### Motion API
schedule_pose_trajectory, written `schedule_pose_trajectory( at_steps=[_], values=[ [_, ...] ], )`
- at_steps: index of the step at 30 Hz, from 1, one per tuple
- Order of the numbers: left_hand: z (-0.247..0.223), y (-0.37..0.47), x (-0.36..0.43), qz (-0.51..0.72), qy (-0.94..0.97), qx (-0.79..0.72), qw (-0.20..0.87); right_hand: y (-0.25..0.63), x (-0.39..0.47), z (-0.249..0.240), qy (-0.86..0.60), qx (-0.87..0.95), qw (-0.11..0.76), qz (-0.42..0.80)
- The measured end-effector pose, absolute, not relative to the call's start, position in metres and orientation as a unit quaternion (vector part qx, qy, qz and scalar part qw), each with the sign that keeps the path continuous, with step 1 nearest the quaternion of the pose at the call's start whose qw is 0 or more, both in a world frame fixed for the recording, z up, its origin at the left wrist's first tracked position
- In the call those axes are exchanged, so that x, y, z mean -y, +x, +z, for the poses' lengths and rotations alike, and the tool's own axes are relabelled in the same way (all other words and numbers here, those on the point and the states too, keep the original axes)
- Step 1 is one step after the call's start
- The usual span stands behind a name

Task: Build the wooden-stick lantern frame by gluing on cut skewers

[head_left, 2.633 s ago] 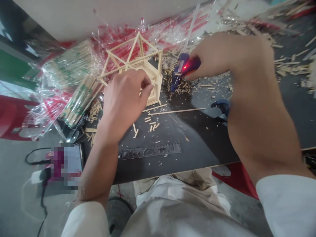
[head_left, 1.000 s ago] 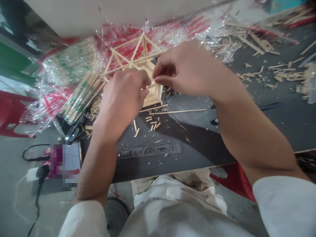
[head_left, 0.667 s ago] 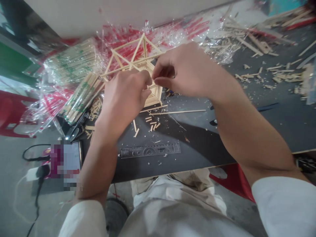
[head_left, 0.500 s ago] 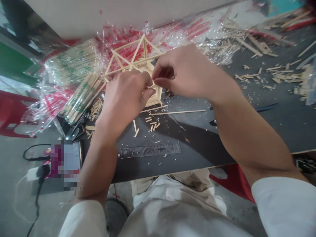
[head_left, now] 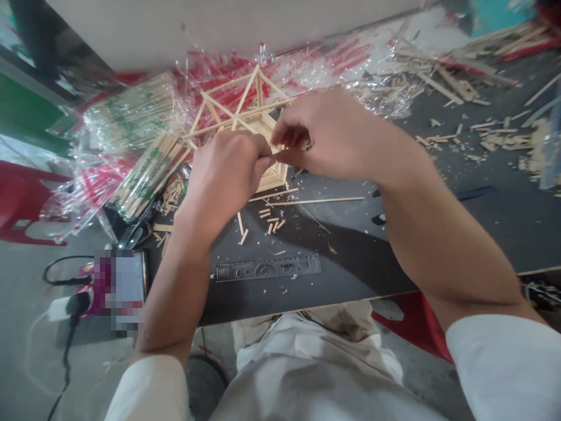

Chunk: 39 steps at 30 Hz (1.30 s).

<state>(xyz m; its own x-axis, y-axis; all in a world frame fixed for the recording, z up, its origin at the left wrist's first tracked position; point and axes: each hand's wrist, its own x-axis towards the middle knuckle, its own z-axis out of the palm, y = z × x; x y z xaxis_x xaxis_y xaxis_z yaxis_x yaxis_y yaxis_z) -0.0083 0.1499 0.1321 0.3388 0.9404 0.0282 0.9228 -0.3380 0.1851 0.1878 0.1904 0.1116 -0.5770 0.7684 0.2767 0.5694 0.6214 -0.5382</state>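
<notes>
Over the black tabletop (head_left: 346,275), the left hand (head_left: 228,166) and right hand (head_left: 326,137) curl close together, seemingly for fine control; whether either clamps anything I cannot tell. The wooden-stick frame (head_left: 236,118) stands just beyond their grip.

Dim, greyish light, with glinting plastic and softened corners.
A broad, dark shadow with blurred edges crosses the table (head_left: 342,278) right of centre, and shade fills the curled underside of the right hand (head_left: 337,137). Small white glints break up the clear wrappers (head_left: 131,111) at upper left and upper middle. The far upper left is smeared, the ruler (head_left: 267,267) markings are soft, wide-angle stretch swells the sleeves (head_left: 499,362) at the bottom corners, and coarse pixelation covers the phone (head_left: 145,266) at lower left.
</notes>
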Motion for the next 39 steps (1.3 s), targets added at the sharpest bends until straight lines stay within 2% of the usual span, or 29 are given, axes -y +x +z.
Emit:
schedule_pose_trajectory(
  at_steps=[5,9,20,24,27,30,34,39],
  values=[
    [0.133,-0.01,-0.15,0.072,0.811,-0.573,0.096,0.183,-0.188,0.112,-0.4,0.865,0.245,0.176],
    [0.131,-0.011,-0.15,0.089,0.818,-0.563,0.079,0.181,-0.188,0.111,-0.404,0.866,0.248,0.156],
    [0.134,-0.019,-0.149,0.091,0.81,-0.574,0.075,0.191,-0.181,0.122,-0.465,0.839,0.217,0.182],
    [0.143,-0.026,-0.147,0.097,0.811,-0.573,0.073,0.203,-0.178,0.141,-0.527,0.814,0.218,0.109],
    [0.149,-0.03,-0.146,0.103,0.804,-0.583,0.053,0.209,-0.178,0.149,-0.55,0.797,0.242,0.064],
    [0.154,-0.036,-0.146,0.116,0.793,-0.597,0.045,0.218,-0.179,0.149,-0.523,0.793,0.305,0.069],
    [0.163,-0.048,-0.145,0.126,0.782,-0.609,0.041,0.229,-0.177,0.146,-0.482,0.785,0.376,0.098],
    [0.18,-0.07,-0.139,0.176,0.759,-0.625,0.044,0.234,-0.176,0.153,-0.514,0.716,0.447,0.154]
  ],
)
